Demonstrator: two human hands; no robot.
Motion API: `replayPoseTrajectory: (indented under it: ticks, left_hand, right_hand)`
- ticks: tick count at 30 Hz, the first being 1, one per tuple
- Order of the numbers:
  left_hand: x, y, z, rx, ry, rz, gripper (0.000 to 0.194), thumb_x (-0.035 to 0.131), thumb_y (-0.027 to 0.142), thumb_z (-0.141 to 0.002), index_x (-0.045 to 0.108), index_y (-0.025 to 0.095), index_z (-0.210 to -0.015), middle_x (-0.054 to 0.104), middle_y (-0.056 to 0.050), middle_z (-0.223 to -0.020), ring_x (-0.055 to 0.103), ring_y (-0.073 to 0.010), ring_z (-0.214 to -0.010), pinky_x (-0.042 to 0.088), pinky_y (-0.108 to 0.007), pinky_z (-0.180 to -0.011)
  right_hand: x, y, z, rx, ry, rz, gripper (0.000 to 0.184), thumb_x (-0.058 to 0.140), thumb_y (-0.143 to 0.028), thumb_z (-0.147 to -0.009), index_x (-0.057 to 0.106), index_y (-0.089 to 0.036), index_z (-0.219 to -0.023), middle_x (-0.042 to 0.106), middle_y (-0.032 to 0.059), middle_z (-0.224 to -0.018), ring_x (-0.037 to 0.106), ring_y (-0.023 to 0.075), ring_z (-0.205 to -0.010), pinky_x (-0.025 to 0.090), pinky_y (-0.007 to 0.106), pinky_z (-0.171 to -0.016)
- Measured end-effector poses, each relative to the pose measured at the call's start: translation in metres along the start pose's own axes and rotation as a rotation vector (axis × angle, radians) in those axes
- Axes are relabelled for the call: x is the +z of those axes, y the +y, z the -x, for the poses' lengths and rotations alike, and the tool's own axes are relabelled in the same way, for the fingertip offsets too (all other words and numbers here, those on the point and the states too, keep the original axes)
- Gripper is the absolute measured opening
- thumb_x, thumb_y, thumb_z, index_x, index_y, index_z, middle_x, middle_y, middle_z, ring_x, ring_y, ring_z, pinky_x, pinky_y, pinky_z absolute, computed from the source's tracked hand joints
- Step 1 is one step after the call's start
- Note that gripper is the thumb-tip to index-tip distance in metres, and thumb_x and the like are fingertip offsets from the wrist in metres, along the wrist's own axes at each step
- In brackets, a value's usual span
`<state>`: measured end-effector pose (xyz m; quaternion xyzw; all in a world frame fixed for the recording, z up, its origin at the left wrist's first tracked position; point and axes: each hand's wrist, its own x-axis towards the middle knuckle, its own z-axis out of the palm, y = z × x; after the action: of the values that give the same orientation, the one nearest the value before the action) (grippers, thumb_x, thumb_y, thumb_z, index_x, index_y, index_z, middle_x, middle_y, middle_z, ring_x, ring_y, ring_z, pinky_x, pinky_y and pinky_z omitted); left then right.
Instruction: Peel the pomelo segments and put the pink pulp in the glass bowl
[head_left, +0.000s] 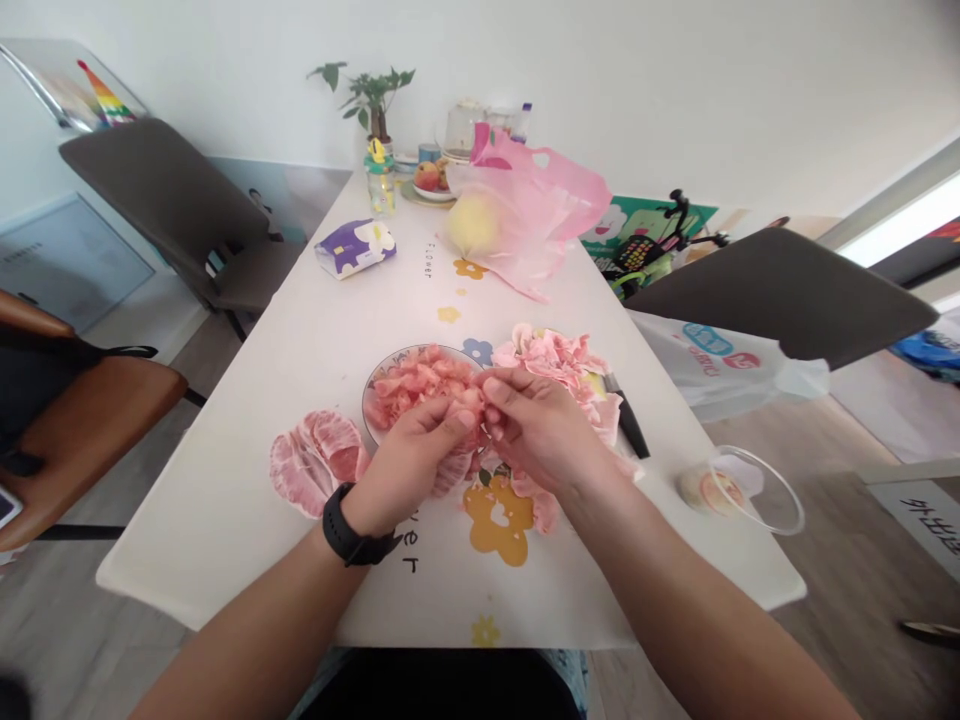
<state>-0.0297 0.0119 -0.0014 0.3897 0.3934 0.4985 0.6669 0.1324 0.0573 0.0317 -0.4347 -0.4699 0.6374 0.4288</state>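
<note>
My left hand (412,455), with a dark band on its wrist, is closed on a small piece of pink pomelo flesh (474,438) at the right rim of a plate. My right hand (536,425) meets it there, thumb and fingers pinched on the same piece. The plate (367,400) bears a heap of peeled pink pomelo pulp (420,385). Left of my left hand, a larger chunk of pomelo (311,460) in its pale membrane lies on the table. Another segment (451,474) shows below my fingers, partly hidden. Pink membrane scraps (551,355) are piled beyond my right hand.
A black-handled knife (628,420) lies right of the scraps. A clear plastic tub (739,490) stands at the right edge. Farther back are a tissue pack (355,248), a pink plastic bag (540,200) with a yellow round thing, a jar (380,180) and a fruit plate (431,195). Chairs flank the table.
</note>
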Motion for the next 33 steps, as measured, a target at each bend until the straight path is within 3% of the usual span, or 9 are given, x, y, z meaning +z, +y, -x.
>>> replayPoseTrajectory:
  ticks: [3, 5, 10, 15, 19, 24, 27, 30, 33]
  left_hand:
    - [-0.001, -0.002, 0.0, -0.054, -0.011, 0.06, 0.032, 0.077, 0.046, -0.093, 0.065, 0.018, -0.082, 0.063, 0.0, -0.075, 0.058, -0.0119, -0.065, 0.047, -0.026, -0.063]
    - [-0.001, 0.001, 0.001, -0.048, 0.026, 0.141, 0.03, 0.081, 0.044, -0.089, 0.069, 0.018, -0.084, 0.067, -0.001, -0.076, 0.061, -0.0129, -0.062, 0.049, -0.026, -0.06]
    - [-0.007, 0.02, -0.003, 0.131, 0.248, 0.322, 0.029, 0.074, 0.045, -0.089, 0.076, 0.016, -0.093, 0.072, -0.004, -0.081, 0.064, -0.0148, -0.061, 0.052, -0.028, -0.057]
    - [-0.016, 0.023, -0.014, 0.232, 0.518, 0.331, 0.019, 0.069, 0.034, -0.091, 0.075, 0.016, -0.086, 0.072, -0.003, -0.082, 0.066, -0.0142, -0.069, 0.058, -0.029, -0.075]
    - [-0.015, 0.015, -0.015, 0.205, 0.408, 0.272, 0.015, 0.073, 0.033, -0.087, 0.073, 0.019, -0.082, 0.072, -0.002, -0.082, 0.066, -0.0151, -0.074, 0.058, -0.029, -0.078]
    - [-0.012, 0.011, -0.007, 0.249, 0.269, -0.025, 0.012, 0.075, 0.032, -0.088, 0.075, 0.021, -0.094, 0.069, -0.001, -0.086, 0.065, -0.017, -0.083, 0.054, -0.03, -0.079]
    - [-0.01, 0.011, -0.004, 0.24, 0.18, -0.33, 0.02, 0.073, 0.038, -0.092, 0.07, 0.02, -0.086, 0.061, 0.0, -0.078, 0.056, -0.0155, -0.074, 0.047, -0.028, -0.07]
    - [-0.008, 0.01, -0.004, 0.178, 0.123, -0.463, 0.024, 0.071, 0.043, -0.094, 0.07, 0.02, -0.091, 0.058, 0.001, -0.076, 0.049, -0.0143, -0.069, 0.041, -0.028, -0.064]
    - [-0.008, 0.009, -0.004, 0.156, 0.094, -0.412, 0.026, 0.07, 0.045, -0.095, 0.072, 0.02, -0.099, 0.06, 0.0, -0.078, 0.051, -0.015, -0.07, 0.041, -0.028, -0.063]
  right_hand:
    - [-0.01, -0.009, -0.009, 0.024, 0.007, -0.212, 0.036, 0.094, -0.043, -0.069, 0.075, -0.018, -0.085, 0.061, -0.0029, -0.071, 0.049, 0.0088, -0.059, 0.041, 0.023, -0.053]
    - [-0.018, -0.012, -0.014, -0.05, 0.032, -0.179, 0.034, 0.092, -0.043, -0.073, 0.077, -0.018, -0.091, 0.063, -0.002, -0.076, 0.051, 0.0092, -0.062, 0.042, 0.024, -0.056]
    - [-0.027, -0.007, -0.022, -0.129, 0.01, 0.414, 0.024, 0.075, -0.033, -0.09, 0.074, -0.023, -0.112, 0.071, 0.0, -0.086, 0.063, 0.0156, -0.075, 0.051, 0.033, -0.072]
    - [-0.013, 0.013, -0.022, -0.314, -0.232, 1.02, 0.014, 0.062, -0.012, -0.091, 0.072, -0.022, -0.094, 0.073, 0.007, -0.109, 0.069, 0.0234, -0.1, 0.055, 0.041, -0.087]
    - [-0.008, 0.019, -0.014, -0.418, -0.323, 1.126, 0.03, 0.061, -0.016, -0.097, 0.073, -0.025, -0.122, 0.068, 0.0113, -0.139, 0.065, 0.0299, -0.128, 0.056, 0.048, -0.1]
    - [-0.009, 0.002, -0.008, -0.512, -0.112, 0.92, 0.031, 0.054, -0.031, -0.107, 0.071, -0.024, -0.131, 0.072, 0.0115, -0.132, 0.069, 0.0272, -0.119, 0.056, 0.047, -0.102]
    - [-0.009, -0.012, -0.012, -0.54, -0.174, 0.821, 0.04, 0.064, -0.036, -0.103, 0.067, -0.026, -0.142, 0.071, 0.0107, -0.135, 0.069, 0.0258, -0.116, 0.056, 0.045, -0.1]
    - [-0.009, -0.021, -0.018, -0.531, -0.359, 0.832, 0.027, 0.066, -0.026, -0.101, 0.077, -0.029, -0.125, 0.076, 0.0057, -0.123, 0.069, 0.0231, -0.112, 0.054, 0.042, -0.1]
    - [-0.009, -0.023, -0.02, -0.474, -0.379, 0.735, 0.017, 0.067, -0.02, -0.098, 0.082, -0.028, -0.102, 0.078, 0.0017, -0.102, 0.071, 0.02, -0.1, 0.055, 0.038, -0.093]
